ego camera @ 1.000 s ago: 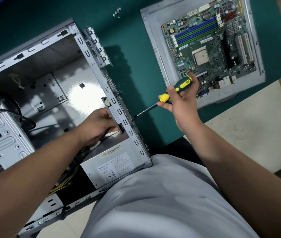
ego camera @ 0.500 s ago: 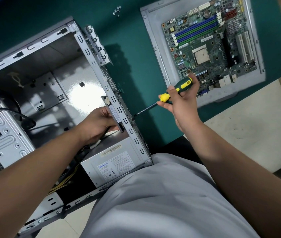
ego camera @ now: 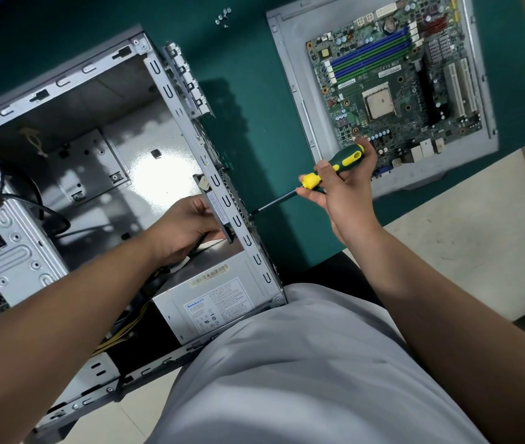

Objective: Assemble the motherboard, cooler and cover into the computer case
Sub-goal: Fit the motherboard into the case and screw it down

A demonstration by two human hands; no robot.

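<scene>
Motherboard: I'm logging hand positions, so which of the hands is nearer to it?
Right. The right hand, gripping the screwdriver, overlaps the motherboard edge; the left hand is inside the computer case.

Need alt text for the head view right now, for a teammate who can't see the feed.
A person's right hand holds a green-and-yellow screwdriver with its tip at the computer case rear panel, while the left hand grips a flat part inside that wall. The motherboard lies on a grey cover panel nearby.
</scene>
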